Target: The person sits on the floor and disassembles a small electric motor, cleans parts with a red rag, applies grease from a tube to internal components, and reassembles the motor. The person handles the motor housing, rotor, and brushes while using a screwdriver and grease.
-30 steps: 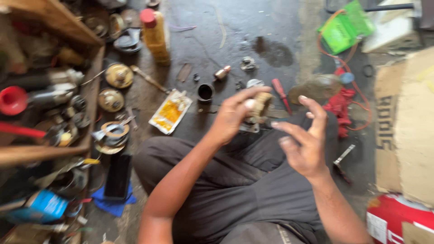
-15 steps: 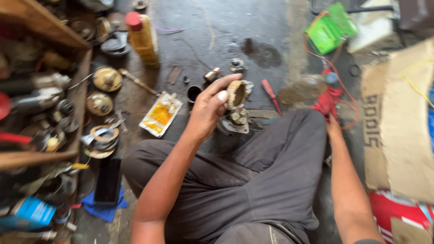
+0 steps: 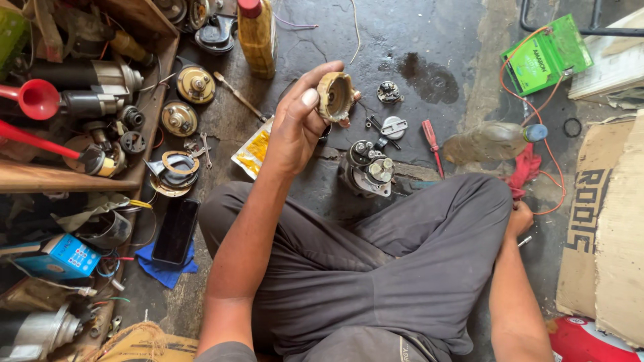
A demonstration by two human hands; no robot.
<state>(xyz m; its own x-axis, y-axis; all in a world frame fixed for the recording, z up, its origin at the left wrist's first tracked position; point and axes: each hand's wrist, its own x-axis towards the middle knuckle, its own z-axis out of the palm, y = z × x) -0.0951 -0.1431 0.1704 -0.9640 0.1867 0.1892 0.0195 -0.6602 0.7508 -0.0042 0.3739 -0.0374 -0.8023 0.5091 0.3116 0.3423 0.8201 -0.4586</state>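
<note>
One round cap (image 3: 335, 96) in left hand (image 3: 298, 124) (right hand (image 3: 518, 219) beside knee), one motor (image 3: 367, 169) below.

Two plastic bottles (image 3: 257, 33) (image 3: 493, 141), one red screwdriver (image 3: 431, 139), one green battery (image 3: 546, 56)

Grimy tan plastic cap (image 3: 335, 96) — rough concrete floor (image 3: 429, 40)

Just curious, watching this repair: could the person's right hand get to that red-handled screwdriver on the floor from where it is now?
Probably yes. The right hand is low beside the knee, and the red-handled screwdriver lies on open floor beyond it; only the raised knee partly stands between.
</note>
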